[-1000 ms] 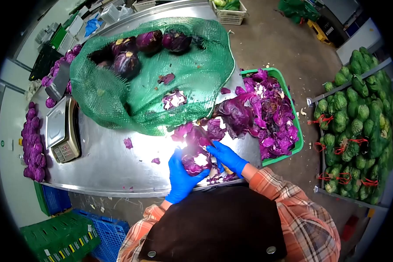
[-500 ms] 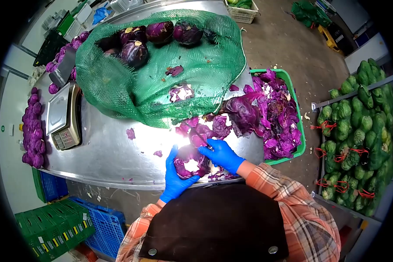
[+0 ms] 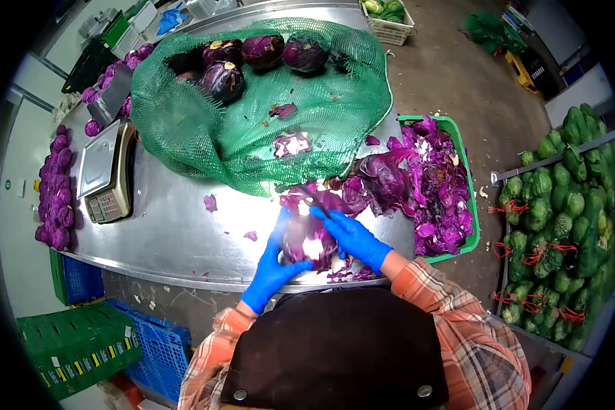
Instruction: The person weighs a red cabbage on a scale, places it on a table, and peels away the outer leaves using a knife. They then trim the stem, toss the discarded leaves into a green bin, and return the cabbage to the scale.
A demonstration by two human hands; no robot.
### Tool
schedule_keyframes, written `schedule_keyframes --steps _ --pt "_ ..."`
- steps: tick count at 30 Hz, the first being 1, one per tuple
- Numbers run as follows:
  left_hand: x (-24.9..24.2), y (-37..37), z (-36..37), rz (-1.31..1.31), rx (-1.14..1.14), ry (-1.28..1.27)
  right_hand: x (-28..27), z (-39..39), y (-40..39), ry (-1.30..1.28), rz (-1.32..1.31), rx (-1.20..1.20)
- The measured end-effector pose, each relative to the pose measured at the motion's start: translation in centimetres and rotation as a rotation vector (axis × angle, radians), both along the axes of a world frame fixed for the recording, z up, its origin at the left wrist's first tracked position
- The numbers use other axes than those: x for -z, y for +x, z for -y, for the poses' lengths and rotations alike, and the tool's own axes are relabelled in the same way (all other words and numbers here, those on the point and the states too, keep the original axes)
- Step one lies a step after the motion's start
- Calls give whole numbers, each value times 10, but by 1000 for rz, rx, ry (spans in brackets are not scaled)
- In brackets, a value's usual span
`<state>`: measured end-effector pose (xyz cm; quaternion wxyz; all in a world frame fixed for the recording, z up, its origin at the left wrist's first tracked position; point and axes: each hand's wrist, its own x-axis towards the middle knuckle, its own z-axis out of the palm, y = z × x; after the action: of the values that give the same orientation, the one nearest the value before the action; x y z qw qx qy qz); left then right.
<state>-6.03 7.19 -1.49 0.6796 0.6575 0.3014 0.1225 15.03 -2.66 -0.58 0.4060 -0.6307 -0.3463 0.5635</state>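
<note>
A red cabbage (image 3: 303,240) with a pale cut base is cradled by my left hand (image 3: 272,272), fingers wrapped round its left and near sides; it is slightly blurred. My right hand (image 3: 357,240), closed on a dark knife (image 3: 315,199), is just right of the cabbage, with the blade pointing away up-left. Both hands wear blue gloves. Loose purple leaves (image 3: 335,199) lie beyond the hands and trimmings lie beneath them. A green mesh sack (image 3: 246,154) is spread behind, with several whole red cabbages (image 3: 223,80) in it.
At the right, a green-rimmed crate (image 3: 469,195) is heaped with purple leaves. A scale (image 3: 108,174) stands left on the metal table (image 3: 164,239), beside a row of trimmed cabbages (image 3: 53,195). Netted green cabbages (image 3: 550,225) are stacked at far right.
The cabbage has shifted a little away from me and turned in my left hand. My right hand with the knife has moved slightly right. The whole view has shifted a bit.
</note>
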Motion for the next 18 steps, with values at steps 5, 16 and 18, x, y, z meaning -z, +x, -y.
schedule_keyframes --steps 5,16,18 --pt "3 37 20 26 -180 95 14 19 4 136 346 -37" --pt "6 51 22 -65 -182 257 8 5 25 103 657 -80" --pt "2 51 24 -95 -159 328 2 -2 40 -86 632 -244"
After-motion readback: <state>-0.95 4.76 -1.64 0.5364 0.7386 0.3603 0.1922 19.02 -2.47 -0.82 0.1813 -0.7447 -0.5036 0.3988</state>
